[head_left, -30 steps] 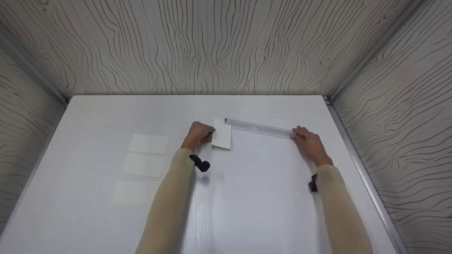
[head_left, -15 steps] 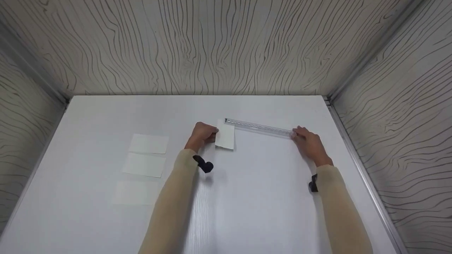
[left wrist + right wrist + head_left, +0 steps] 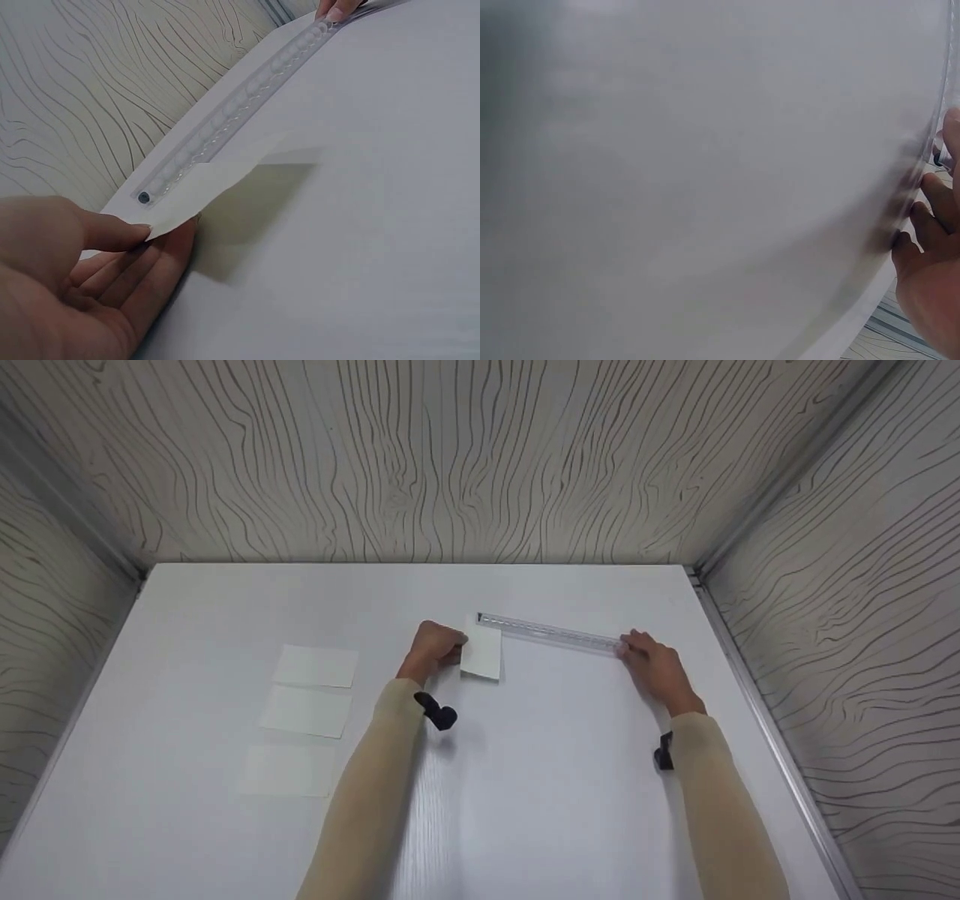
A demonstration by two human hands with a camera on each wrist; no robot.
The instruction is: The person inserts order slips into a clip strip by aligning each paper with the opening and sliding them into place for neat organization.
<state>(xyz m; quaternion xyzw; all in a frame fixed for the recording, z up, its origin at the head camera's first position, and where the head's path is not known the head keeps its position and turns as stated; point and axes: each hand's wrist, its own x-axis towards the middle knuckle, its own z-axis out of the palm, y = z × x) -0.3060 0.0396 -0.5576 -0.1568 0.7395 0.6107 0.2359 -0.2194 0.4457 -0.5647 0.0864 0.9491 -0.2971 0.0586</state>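
Between thumb and fingers, my left hand (image 3: 436,645) pinches the left edge of a small off-white sheet of paper (image 3: 481,654). The left wrist view shows that paper (image 3: 202,191) curving up off the table over its shadow. Just behind it lies a long clear plastic strip (image 3: 551,633) with a row of round shapes along it and a dark dot at its left end. The paper overlaps part of the strip in the left wrist view. My right hand (image 3: 660,669) holds the strip's right end between thumb and fingers; the right wrist view catches that hand (image 3: 930,255) only at its edge.
Three pale sheets lie on the table's left: an upper sheet (image 3: 315,666), a middle sheet (image 3: 306,710) and a faint lower sheet (image 3: 289,770). Wood-patterned panels (image 3: 420,457) enclose the white table (image 3: 555,810) at the back and sides.
My left hand has shifted slightly to the right, carrying the paper along under the strip's left end. The right hand and the clear strip have stayed nearly still.
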